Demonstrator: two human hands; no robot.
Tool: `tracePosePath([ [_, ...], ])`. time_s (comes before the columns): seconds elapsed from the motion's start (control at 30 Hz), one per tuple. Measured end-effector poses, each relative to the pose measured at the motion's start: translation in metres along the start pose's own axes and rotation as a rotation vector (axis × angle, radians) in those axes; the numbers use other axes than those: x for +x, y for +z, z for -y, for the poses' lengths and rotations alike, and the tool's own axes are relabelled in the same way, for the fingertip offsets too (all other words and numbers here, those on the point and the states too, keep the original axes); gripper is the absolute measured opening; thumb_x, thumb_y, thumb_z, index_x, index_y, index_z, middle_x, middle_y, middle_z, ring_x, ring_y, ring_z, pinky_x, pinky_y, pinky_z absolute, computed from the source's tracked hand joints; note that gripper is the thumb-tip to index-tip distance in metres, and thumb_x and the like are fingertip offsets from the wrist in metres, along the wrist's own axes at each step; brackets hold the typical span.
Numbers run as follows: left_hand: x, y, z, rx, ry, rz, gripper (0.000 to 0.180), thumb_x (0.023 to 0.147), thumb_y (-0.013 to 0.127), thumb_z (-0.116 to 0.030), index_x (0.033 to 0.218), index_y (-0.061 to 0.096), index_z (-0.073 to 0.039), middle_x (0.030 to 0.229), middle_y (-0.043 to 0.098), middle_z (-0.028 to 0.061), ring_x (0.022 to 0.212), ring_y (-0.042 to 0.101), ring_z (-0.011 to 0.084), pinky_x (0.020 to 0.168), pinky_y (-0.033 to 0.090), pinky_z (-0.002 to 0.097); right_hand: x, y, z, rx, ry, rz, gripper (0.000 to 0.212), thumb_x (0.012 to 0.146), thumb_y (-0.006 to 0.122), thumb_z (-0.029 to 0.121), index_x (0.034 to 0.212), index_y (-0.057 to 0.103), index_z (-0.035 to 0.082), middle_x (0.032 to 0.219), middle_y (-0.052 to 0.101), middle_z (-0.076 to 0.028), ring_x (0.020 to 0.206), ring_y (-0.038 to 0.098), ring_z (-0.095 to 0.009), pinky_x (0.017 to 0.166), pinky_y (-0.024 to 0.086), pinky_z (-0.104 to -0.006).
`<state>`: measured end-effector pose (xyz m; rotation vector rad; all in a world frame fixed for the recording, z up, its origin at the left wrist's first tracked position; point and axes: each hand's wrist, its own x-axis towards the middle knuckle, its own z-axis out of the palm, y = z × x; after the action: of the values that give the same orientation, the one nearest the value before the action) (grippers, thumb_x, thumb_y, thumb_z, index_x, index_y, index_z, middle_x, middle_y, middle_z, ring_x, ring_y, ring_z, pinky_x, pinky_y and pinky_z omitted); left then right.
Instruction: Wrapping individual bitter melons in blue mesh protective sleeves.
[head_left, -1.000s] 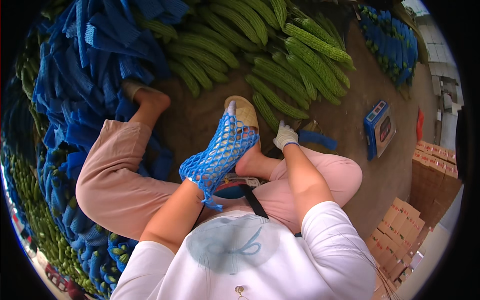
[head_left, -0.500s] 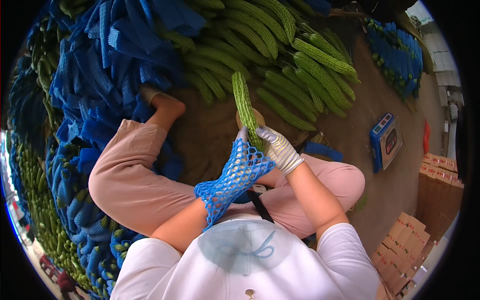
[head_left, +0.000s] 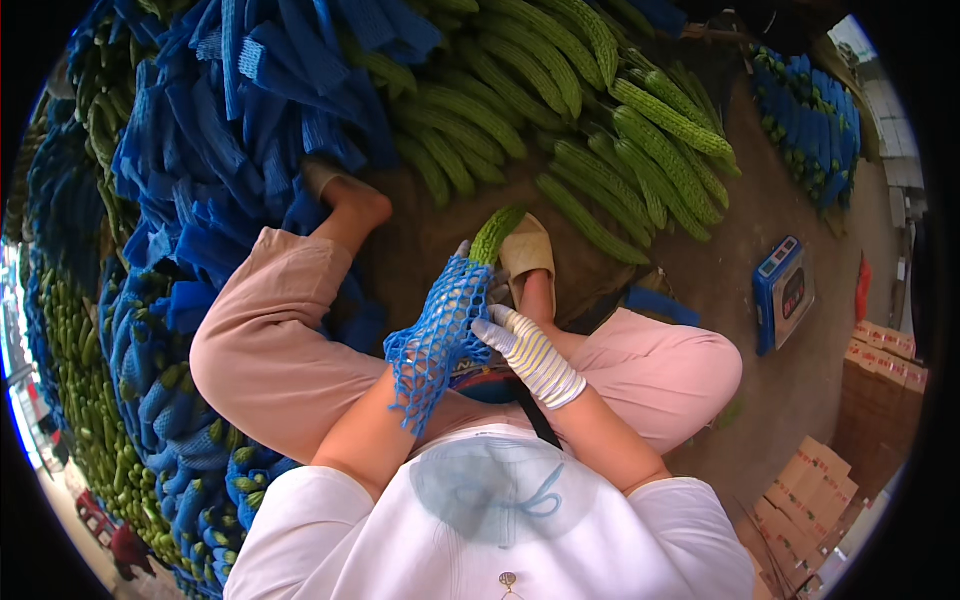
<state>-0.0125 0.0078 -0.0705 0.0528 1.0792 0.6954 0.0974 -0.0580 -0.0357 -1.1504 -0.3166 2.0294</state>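
My left hand [head_left: 462, 292] is inside a stretched blue foam net sleeve [head_left: 408, 362] that covers it from wrist to fingers. Gloved fingertips poke out at the sleeve's far end, closed around a green bitter melon [head_left: 492, 238]. The melon's upper part sticks out; its lower part is within the net. My right hand [head_left: 535, 358], in a striped white glove, is against the net's right side, its fingers closed on the mesh beside the melon's hidden end. Exactly how much mesh it grips is partly hidden.
Loose bitter melons [head_left: 640, 165] lie ahead on a brown cloth. Flat blue net sleeves [head_left: 190, 130] are heaped at the left, above netted melons [head_left: 165, 450]. A blue scale [head_left: 783, 292] stands right, near cartons [head_left: 805, 490]. My slippered foot [head_left: 526, 245] is just beyond my hands.
The bitter melon has come down into the net sleeve, so less of it sticks out. My right hand has moved from the melon down and left onto the net.
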Motion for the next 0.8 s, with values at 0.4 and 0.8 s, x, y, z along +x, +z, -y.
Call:
tracePosePath([
  [0.4,-0.018,0.01,-0.032,1.702,0.897,0.219,0.054,0.073,0.067,-0.021,0.124,0.054,-0.008,0.121,0.052,0.0215,0.114,0.05,0.0388,0.111,0.025,0.0451,0.024,-0.021,0.016,0.471,0.193,0.003,0.029,0.087,0.064,0.024,0.108,0.056,0.006,0.102,0.061,-0.004,0.094,0.057,-0.013,0.085,0.044,-0.0265],
  [0.8,0.025,-0.017,-0.012,1.878,1.416,0.202,0.024,0.087,0.052,-0.012,0.109,0.059,-0.008,0.103,0.063,0.0105,0.102,0.059,0.0245,0.099,0.04,0.0387,0.113,-0.071,0.02,-0.241,-0.453,-0.376,0.018,0.085,0.066,0.019,0.094,0.064,0.003,0.079,0.062,0.001,0.069,0.056,-0.007,0.068,0.047,-0.0208],
])
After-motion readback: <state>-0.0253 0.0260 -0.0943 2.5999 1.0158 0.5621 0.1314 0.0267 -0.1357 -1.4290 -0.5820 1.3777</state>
